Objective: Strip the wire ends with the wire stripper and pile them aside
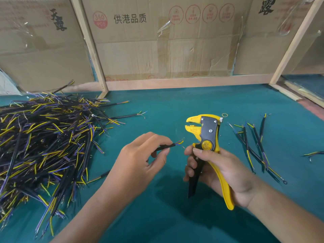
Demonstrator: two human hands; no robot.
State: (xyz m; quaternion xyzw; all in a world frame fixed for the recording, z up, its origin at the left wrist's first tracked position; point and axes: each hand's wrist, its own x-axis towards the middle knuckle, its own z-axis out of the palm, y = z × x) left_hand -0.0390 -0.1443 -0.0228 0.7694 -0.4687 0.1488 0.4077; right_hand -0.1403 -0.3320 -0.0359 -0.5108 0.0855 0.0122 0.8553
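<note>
While the wire stripper point(206, 137) is gripped upright in the right hand point(219, 172) — fingers curled round both handles, jaws parted and facing left — a black sheathed wire point(165, 147) is pinched between thumb and fingertips of the left hand point(140, 163). Its long axis runs roughly level, left to right, with the yellow and blue cores pointed at the tool but lying below the jaws, just beside the right thumb. Whether those cores are already bared is hard to tell. A large wire heap point(43, 146) lies to the left — a few finished-looking wires point(254, 146) are piled at right.
</note>
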